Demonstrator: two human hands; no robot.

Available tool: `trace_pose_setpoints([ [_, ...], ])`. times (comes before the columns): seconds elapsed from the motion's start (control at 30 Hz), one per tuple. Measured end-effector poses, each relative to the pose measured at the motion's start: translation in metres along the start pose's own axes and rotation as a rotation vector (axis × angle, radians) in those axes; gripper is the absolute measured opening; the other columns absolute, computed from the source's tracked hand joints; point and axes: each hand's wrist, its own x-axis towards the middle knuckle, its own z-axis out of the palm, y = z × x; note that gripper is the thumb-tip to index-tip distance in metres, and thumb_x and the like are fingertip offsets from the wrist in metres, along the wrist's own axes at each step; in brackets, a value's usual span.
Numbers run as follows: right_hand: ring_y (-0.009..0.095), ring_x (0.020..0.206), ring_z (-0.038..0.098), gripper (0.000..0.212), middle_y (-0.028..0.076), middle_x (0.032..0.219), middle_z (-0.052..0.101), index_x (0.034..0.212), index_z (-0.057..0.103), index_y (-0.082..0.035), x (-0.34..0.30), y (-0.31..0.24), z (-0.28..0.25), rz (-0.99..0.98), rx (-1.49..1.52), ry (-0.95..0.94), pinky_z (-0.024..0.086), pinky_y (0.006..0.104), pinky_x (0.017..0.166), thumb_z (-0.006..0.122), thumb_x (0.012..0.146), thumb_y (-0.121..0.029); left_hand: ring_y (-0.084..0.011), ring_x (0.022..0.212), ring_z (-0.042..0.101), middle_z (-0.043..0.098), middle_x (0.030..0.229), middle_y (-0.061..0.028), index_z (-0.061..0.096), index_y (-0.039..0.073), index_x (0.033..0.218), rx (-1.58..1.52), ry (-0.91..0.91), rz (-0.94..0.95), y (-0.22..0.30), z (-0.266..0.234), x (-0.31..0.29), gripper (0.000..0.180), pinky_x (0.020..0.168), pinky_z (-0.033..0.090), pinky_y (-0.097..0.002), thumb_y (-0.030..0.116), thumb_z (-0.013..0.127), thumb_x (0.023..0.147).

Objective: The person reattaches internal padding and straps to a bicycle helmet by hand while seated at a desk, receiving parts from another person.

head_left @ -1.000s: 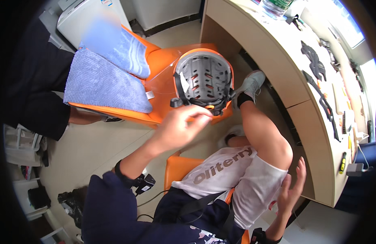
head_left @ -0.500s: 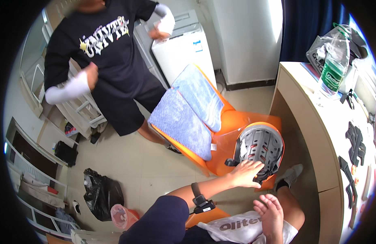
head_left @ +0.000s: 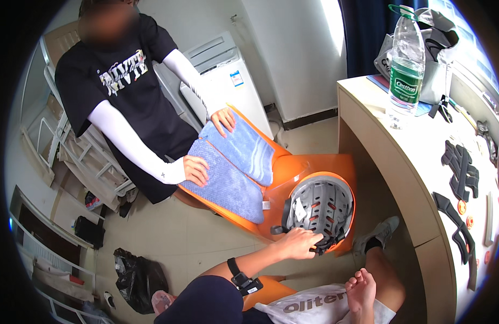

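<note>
Orange-shelled, grey-lined, upturned helmet (head_left: 324, 202): left hand (head_left: 299, 244) curling at its near side (grip unclear), tugging possibly toppling it; right hand (head_left: 362, 291) waiting nearer, empty, loosely half-curling.

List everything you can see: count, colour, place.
Chairs: two, orange, one ahead, one beneath the person
Helmet: one, orange, grey inside, upturned on chair ahead
Towelling: count unclear, blue, over that chair's back
Desk: one, pale wood, right
Bottle: one, clear, green label, on desk
Flat pieces: several, black, on desk
Round pieces: at least two, orange, on desk
Bag: one, grey, behind bottle
Appliance: one, white, beyond towelling
Curtain: one, dark blue, beyond desk
Plastic sack: one, black, floor at left
Container: one, pink, mostly hidden
Co-worker: one, black clothes, white sleeves, touching towelling
Wrist device: one, black, left arm
Left hand: one, bare, at helmet's near rim
Right hand: one, bare, half curled, over lap
</note>
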Motion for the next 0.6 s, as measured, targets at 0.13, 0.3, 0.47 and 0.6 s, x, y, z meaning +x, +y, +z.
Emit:
trace_pose_setpoints([
  [0.13, 0.012, 0.063, 0.053, 0.015, -0.003, 0.073, 0.061, 0.079, 0.058, -0.013, 0.002, 0.002, 0.000, 0.098, 0.092, -0.041, 0.042, 0.0272, 0.059, 0.054, 0.092, -0.020, -0.0355, 0.076, 0.064, 0.062, 0.077, -0.0154, 0.055, 0.006, 0.097, -0.028, 0.031, -0.020, 0.012, -0.001, -0.019, 0.037, 0.068, 0.051, -0.0479, 0.028, 0.069, 0.071],
  [0.3, 0.012, 0.059, 0.033, 0.023, -0.004, 0.064, 0.032, 0.073, 0.042, -0.017, -0.013, -0.023, 0.048, 0.155, 0.149, -0.229, 0.035, 0.0263, 0.058, 0.049, 0.096, -0.019, -0.0344, 0.078, 0.063, 0.060, 0.076, -0.0144, 0.057, 0.006, 0.086, -0.136, 0.059, -0.015, 0.028, -0.014, -0.024, 0.031, 0.067, 0.049, -0.0462, 0.029, 0.070, 0.070],
  [0.47, 0.016, 0.093, 0.058, 0.024, 0.000, 0.097, 0.058, 0.111, 0.055, -0.011, 0.032, 0.014, 0.075, -0.169, -0.424, -0.027, 0.045, 0.0311, 0.083, 0.062, 0.093, -0.024, -0.0330, 0.080, 0.063, 0.061, 0.082, -0.0123, 0.058, 0.003, 0.094, -0.195, 0.162, -0.047, 0.002, 0.009, -0.066, 0.040, 0.072, 0.050, -0.0430, 0.023, 0.076, 0.064],
  [0.6, 0.021, 0.122, 0.047, 0.070, 0.016, 0.139, 0.042, 0.146, 0.030, -0.005, 0.044, 0.017, 0.075, -0.298, -0.851, -0.026, 0.037, 0.0345, 0.103, 0.062, 0.094, -0.040, -0.0329, 0.079, 0.062, 0.061, 0.083, -0.0127, 0.059, 0.002, 0.094, -0.278, 0.067, -0.051, 0.010, 0.011, -0.055, 0.039, 0.072, 0.050, -0.0428, 0.020, 0.075, 0.064],
])
